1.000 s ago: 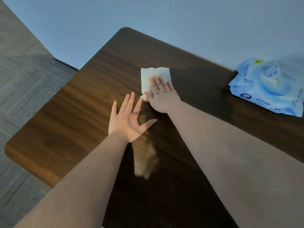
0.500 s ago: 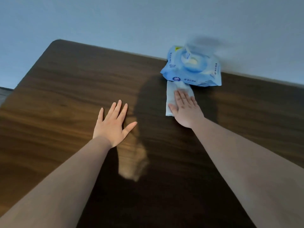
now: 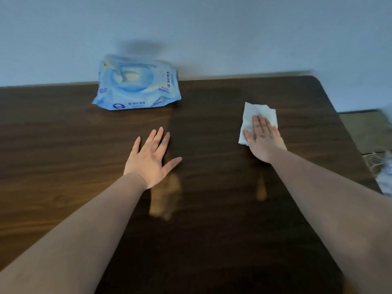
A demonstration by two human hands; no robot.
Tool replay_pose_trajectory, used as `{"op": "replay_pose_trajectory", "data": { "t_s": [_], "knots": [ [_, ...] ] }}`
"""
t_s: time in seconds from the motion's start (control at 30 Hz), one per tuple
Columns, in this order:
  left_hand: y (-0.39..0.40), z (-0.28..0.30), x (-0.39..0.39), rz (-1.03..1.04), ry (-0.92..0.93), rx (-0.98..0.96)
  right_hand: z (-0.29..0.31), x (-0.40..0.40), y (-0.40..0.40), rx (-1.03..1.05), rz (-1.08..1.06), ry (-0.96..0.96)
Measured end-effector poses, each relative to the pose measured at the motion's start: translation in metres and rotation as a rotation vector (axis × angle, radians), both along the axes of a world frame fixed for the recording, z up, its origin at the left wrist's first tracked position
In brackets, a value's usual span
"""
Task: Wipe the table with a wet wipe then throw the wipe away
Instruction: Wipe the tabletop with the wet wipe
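Observation:
A dark wooden table (image 3: 63, 145) fills the view. My right hand (image 3: 263, 141) lies flat on a white wet wipe (image 3: 250, 115) and presses it onto the tabletop near the table's right end. The wipe sticks out beyond my fingertips and to their left. My left hand (image 3: 152, 158) rests flat on the wood near the middle, fingers spread, holding nothing. It is well apart from the wipe.
A blue wet-wipe pack (image 3: 135, 85) lies at the table's far edge against the pale wall, its lid up. The table's rounded right corner (image 3: 318, 81) is close to my right hand. Beyond that edge, blurred objects (image 3: 381, 166) sit on the floor.
My right hand has slid the wipe rightwards, from the left part of the table past the pack towards the right end. The view has turned right with it. My left hand stayed flat.

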State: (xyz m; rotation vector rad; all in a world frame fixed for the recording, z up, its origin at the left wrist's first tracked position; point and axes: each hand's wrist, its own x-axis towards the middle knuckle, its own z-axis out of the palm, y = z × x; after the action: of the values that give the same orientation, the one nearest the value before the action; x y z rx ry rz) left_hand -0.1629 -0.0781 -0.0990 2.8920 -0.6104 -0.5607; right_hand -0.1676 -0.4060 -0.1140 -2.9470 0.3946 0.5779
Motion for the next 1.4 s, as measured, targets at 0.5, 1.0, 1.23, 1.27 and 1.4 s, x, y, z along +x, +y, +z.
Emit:
{"op": "replay_pose_trajectory", "data": {
  "t_s": [0.5, 1.0, 1.23, 1.27, 1.4],
  "knots": [
    [-0.106, -0.012, 0.01, -0.099, -0.084, 0.11, 0.005, -0.047, -0.143, -0.02, -0.283, -0.033],
    [-0.094, -0.001, -0.007, -0.066, 0.063, 0.045, 0.006, -0.103, -0.055, -0.04, -0.215, 0.03],
    [-0.005, 0.014, -0.059, 0.001, 0.032, 0.057, 0.004, -0.117, 0.036, 0.026, -0.033, -0.006],
    [0.013, 0.014, -0.065, 0.028, 0.026, 0.069, 0.004, -0.117, 0.05, 0.031, -0.005, -0.009],
    [0.087, 0.016, -0.09, 0.138, 0.011, 0.101, 0.004, -0.114, 0.113, 0.049, 0.108, -0.013]
  ]
}}
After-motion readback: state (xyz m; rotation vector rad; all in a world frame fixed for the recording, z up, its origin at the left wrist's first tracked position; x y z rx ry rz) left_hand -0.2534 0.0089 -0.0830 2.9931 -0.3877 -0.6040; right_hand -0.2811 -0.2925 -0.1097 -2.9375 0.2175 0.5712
